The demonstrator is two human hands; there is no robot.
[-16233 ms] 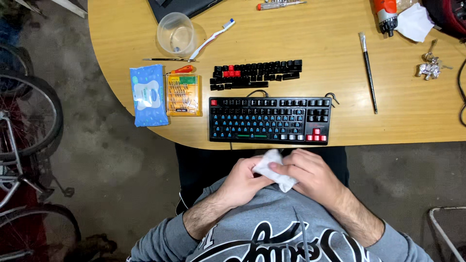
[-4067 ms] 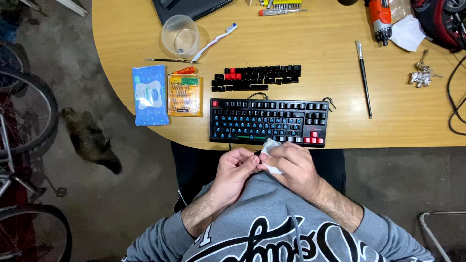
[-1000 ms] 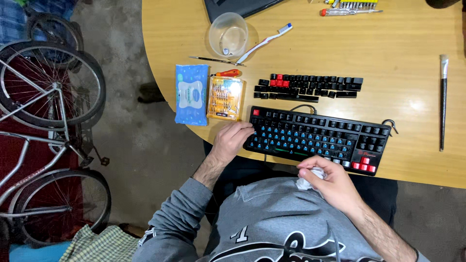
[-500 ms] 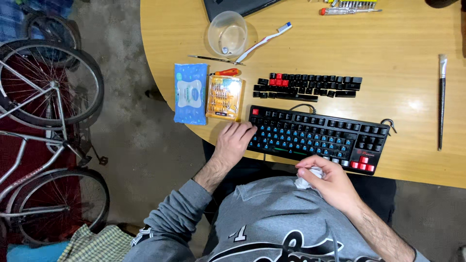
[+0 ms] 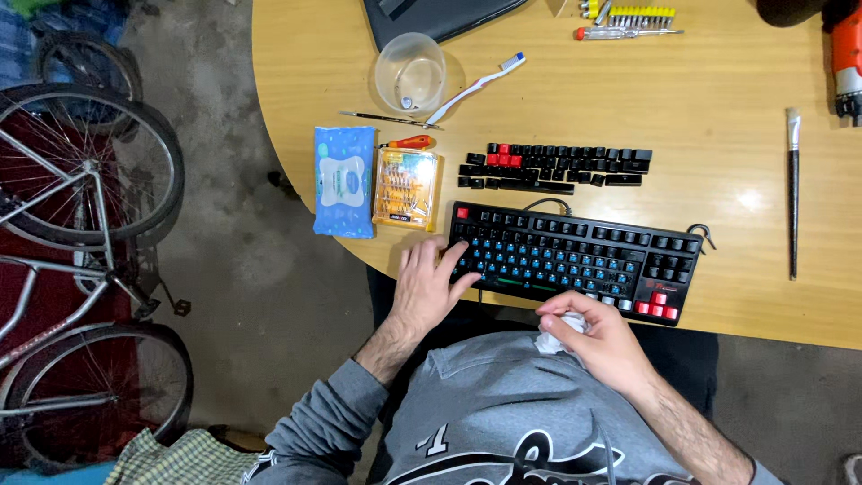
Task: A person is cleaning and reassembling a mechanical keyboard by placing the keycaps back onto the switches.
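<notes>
A black keyboard with blue switches showing and a few red keys lies at the near edge of the wooden table. My left hand rests flat with fingers apart on the keyboard's left end. My right hand sits just below the keyboard's front edge, closed on a crumpled white wipe. Rows of loose black and red keycaps lie beyond the keyboard.
A blue pack of wipes and an orange screwdriver-bit case lie left of the keyboard. A clear cup, a toothbrush and a long brush are on the table. Bicycles stand on the floor at left.
My left hand has let go of the wipe and settled on the keyboard's left end. My right hand keeps the wipe near the keyboard's front edge. The view shifted right.
</notes>
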